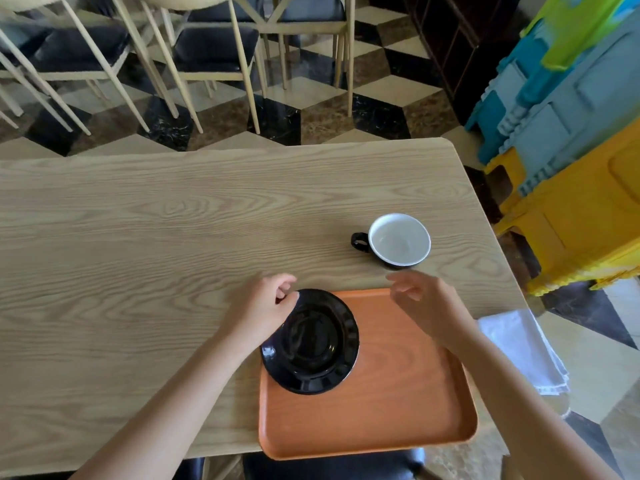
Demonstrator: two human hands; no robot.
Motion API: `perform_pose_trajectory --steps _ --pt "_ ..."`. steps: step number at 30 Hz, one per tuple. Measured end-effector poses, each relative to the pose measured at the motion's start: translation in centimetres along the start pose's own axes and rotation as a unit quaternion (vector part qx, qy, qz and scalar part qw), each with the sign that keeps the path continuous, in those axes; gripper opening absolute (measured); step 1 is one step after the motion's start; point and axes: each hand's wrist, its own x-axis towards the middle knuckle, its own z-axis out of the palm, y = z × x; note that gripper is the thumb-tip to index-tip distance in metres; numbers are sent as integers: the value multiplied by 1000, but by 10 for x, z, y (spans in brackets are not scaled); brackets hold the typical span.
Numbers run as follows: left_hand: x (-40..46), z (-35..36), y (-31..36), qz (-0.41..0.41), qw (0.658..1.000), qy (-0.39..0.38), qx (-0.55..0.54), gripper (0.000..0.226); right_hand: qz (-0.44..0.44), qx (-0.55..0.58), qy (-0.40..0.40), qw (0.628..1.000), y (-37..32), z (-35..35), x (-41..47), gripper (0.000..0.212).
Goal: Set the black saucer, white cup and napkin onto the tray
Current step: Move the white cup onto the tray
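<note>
Now left hand (266, 306) pinches saucer (310, 341) rim over tray's (398, 393) left edge; right hand (422, 299), open and empty, nearer cup (398, 240) just beyond tray's far edge.

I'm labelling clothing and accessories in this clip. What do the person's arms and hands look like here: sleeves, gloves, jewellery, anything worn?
Both forearms are bare up to the picture's bottom edge; no sleeve or cuff shows. The left hand and the right hand wear no gloves, and no watch, bracelet or ring is visible. The right hand's fingers are motion-blurred, so a thin ring there cannot be ruled out.
</note>
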Motion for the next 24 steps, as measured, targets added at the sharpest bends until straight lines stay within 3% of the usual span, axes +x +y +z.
perform_pose_trajectory --steps 3,8,13,19,24 --pt "26 17 31 116 992 17 53 45 -50 -128 64 988 11 -23 17 41" --pt "67 51 59 252 942 13 220 62 -100 -301 2 948 42 -34 46 57" --pt "88 72 67 235 924 -58 298 62 -145 -264 -18 953 53 -36 61 45" --pt "97 77 68 244 947 -26 205 44 -211 -249 34 945 55 -39 68 26" --pt "102 75 60 248 957 -1 152 37 -294 -275 61 913 58 -38 71 23"
